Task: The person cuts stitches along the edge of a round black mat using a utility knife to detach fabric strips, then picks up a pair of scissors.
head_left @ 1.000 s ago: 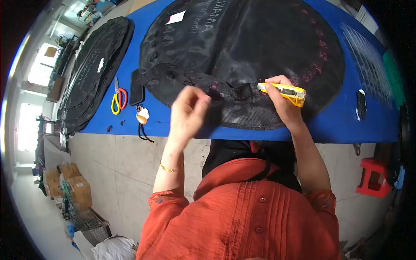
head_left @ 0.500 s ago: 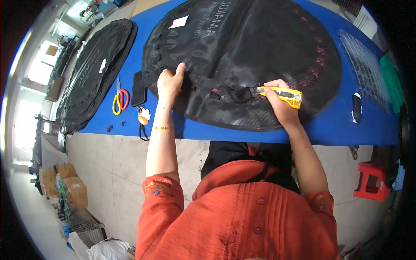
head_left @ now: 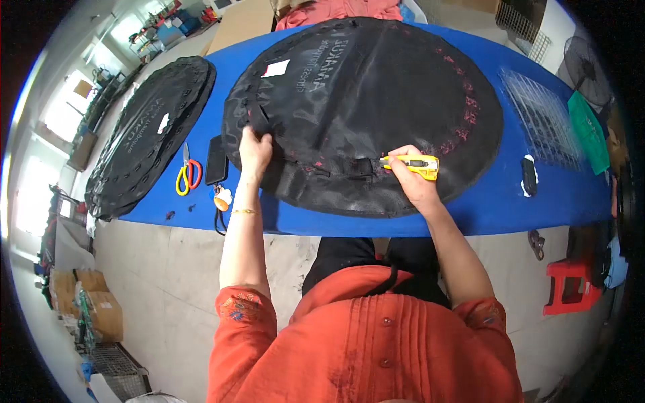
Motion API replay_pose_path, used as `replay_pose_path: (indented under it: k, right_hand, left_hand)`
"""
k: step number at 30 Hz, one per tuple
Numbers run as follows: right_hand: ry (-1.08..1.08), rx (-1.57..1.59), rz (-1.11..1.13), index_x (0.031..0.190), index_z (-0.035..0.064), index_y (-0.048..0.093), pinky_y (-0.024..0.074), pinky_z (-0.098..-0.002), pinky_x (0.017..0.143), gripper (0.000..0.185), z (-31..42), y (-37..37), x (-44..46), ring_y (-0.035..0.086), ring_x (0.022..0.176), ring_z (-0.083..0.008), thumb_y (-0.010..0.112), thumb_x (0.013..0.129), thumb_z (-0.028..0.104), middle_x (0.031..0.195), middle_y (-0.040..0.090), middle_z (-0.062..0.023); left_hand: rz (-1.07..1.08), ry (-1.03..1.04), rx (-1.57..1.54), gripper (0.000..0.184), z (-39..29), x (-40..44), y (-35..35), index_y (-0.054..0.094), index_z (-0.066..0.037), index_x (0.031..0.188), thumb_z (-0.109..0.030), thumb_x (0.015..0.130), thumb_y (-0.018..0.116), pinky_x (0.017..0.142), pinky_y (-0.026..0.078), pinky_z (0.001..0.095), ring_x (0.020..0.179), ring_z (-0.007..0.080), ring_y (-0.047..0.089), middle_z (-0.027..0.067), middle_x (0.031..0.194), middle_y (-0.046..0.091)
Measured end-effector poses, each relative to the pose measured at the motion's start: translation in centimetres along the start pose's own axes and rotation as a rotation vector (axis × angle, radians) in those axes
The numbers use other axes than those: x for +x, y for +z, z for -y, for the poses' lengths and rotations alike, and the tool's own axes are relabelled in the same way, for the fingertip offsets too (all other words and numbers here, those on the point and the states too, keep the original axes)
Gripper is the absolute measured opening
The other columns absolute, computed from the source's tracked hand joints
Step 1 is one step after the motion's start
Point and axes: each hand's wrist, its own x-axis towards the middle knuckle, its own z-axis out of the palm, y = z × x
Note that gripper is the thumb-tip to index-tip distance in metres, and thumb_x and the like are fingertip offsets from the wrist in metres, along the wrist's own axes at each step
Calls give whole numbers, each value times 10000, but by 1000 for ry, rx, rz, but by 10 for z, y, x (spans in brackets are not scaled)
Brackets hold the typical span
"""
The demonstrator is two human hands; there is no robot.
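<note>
A large round black mesh mat (head_left: 396,94) with pale lettering, a white label and pink thread marks lies on the blue table (head_left: 470,218). My left hand (head_left: 255,153) is closed on the mat's left edge, beside a loose black strap. In my right hand (head_left: 413,181) is a yellow utility knife (head_left: 422,166), its tip pointing left at the mat's near seam, close to a black loop (head_left: 361,166). Whether the tip touches the fabric cannot be made out.
Left of the mat lie a black phone (head_left: 216,161), a small keychain (head_left: 222,198), scissors (head_left: 189,176) and another black mat (head_left: 151,131). On the right are a black object (head_left: 529,176), wire mesh (head_left: 541,121) and green cloth (head_left: 588,131). A red stool (head_left: 570,287) stands on the floor.
My left hand has moved left and closed on the mat's edge. The near rim, bunched earlier, lies flatter. The view has shifted, showing more of the table's far side. The knife remains in my right hand.
</note>
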Motion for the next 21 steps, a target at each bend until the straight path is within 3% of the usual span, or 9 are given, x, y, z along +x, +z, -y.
replay_pose_path:
  k: [1, 2, 4, 7, 12, 18, 21]
  right_hand:
    - [28, -25, -3, 993, 29, 638, 515, -264, 772, 87, 6, 1, 0, 647, 846, -93, 636, 985, 116, 904, 690, -39]
    - [54, -52, -9, 993, 20, 639, 516, -255, 799, 84, 11, 1, 0, 656, 862, -94, 627, 988, 103, 919, 702, -46]
    - [60, -44, 1, 1003, 19, 642, 521, -259, 811, 95, 7, 0, 3, 663, 876, -102, 621, 991, 111, 926, 707, -53]
    - [30, -97, 9, 1027, 16, 643, 522, -262, 830, 111, 2, -1, 3, 666, 883, -106, 627, 981, 116, 942, 710, -58]
    - [13, -103, -35, 958, 40, 650, 520, -283, 772, 108, 9, 2, 2, 663, 824, -106, 649, 965, 148, 869, 705, -43]
    - [28, -95, -38, 969, 38, 656, 523, -287, 776, 117, 2, -1, 4, 665, 820, -106, 649, 968, 155, 869, 707, -43]
    - [10, -111, -23, 974, 35, 658, 525, -291, 778, 120, 0, -1, 1, 669, 826, -111, 649, 969, 155, 873, 709, -46]
  left_hand:
    - [41, -39, 187, 415, -15, -13, -8, 538, 43, 1167, -162, 856, 720, 894, 532, 497, 1003, 492, 675, 315, 1057, 690]
    - [42, -71, 375, 484, -24, -23, -9, 503, 42, 1213, -202, 864, 733, 884, 530, 523, 992, 506, 663, 339, 1045, 676]
    - [-13, -9, 358, 503, -22, -29, -7, 489, 41, 1208, -223, 864, 746, 876, 529, 529, 986, 510, 660, 342, 1024, 673]
    - [3, -139, 223, 429, -19, -32, -8, 528, 32, 1120, -227, 864, 754, 817, 534, 494, 897, 465, 679, 279, 969, 690]
    - [-77, -79, 295, 313, -16, -32, -5, 604, 12, 964, -272, 885, 711, 803, 531, 480, 890, 431, 690, 245, 879, 698]
    - [-36, -214, 265, 359, -12, -20, -9, 626, 4, 895, -348, 906, 695, 774, 527, 477, 853, 418, 693, 232, 839, 702]
    - [-32, -180, 264, 344, -8, -21, -6, 622, -1, 914, -338, 908, 691, 780, 528, 479, 867, 418, 693, 233, 856, 702]
